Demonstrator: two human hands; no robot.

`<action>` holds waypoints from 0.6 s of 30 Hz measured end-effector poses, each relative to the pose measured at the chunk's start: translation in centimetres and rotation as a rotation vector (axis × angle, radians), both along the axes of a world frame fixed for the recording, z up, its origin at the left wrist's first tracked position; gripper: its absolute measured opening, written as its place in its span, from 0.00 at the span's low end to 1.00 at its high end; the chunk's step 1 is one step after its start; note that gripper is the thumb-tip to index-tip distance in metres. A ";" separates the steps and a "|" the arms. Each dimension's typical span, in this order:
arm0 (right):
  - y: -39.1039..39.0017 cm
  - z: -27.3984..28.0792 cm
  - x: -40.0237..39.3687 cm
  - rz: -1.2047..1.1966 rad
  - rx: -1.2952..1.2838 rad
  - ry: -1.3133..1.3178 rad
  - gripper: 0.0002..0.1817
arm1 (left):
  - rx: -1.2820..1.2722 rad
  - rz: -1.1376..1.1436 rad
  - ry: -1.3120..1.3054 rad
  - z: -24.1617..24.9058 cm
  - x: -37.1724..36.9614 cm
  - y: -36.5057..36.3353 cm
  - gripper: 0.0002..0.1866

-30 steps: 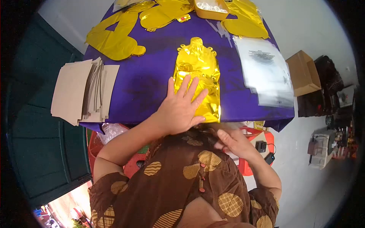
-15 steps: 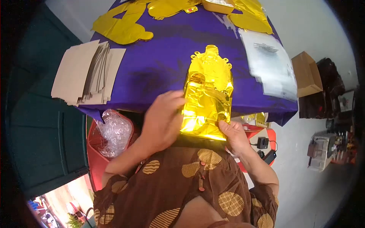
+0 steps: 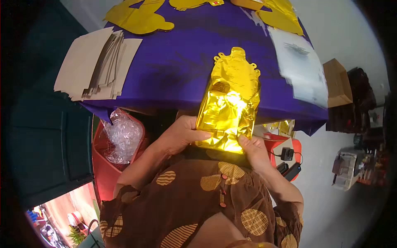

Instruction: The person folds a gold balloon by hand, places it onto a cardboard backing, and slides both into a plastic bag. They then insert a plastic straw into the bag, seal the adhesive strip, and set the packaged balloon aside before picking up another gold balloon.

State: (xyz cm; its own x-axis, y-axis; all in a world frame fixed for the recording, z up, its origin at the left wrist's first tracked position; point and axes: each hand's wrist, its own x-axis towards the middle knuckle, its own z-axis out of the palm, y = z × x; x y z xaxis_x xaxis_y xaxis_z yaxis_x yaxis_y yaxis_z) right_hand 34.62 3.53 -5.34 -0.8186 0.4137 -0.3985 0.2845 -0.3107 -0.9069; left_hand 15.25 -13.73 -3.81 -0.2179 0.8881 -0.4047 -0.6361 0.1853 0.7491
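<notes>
A shiny gold folded foil balloon [image 3: 231, 103] lies between my hands, its lower end near my lap and its rounded, tabbed top over the table edge. My left hand [image 3: 182, 134] grips its lower left side, thumb on top and fingers hidden underneath. At the lower right corner, my right hand [image 3: 254, 151] pinches the foil with the thumb on top. The foil is creased and reflects bright light.
On the purple tablecloth [image 3: 178, 62] lie a stack of beige cards [image 3: 87, 62], clear plastic sleeves [image 3: 297, 62] and flat gold foil pieces [image 3: 138, 18]. A red bin [image 3: 103, 153] with crumpled clear plastic [image 3: 122, 136] stands left. A cardboard box [image 3: 337, 82] is at right.
My left hand has moved from beside the foil's left edge down to its lower left side and now holds it. The foil has shifted slightly right, and the view has tilted a little.
</notes>
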 end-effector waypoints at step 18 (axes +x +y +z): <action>5.0 0.1 -3.5 -0.096 -0.264 0.255 0.14 | 0.004 -0.075 -0.027 -2.9 -0.6 -0.7 0.18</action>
State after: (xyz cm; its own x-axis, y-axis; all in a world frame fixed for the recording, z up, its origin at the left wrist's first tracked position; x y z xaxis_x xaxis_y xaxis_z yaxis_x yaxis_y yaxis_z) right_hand 31.16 8.50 -5.27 -0.8676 0.4038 -0.2903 0.0186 -0.5571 -0.8302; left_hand 14.61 -14.42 -6.67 -0.1398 0.9032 -0.4058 -0.6407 0.2299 0.7325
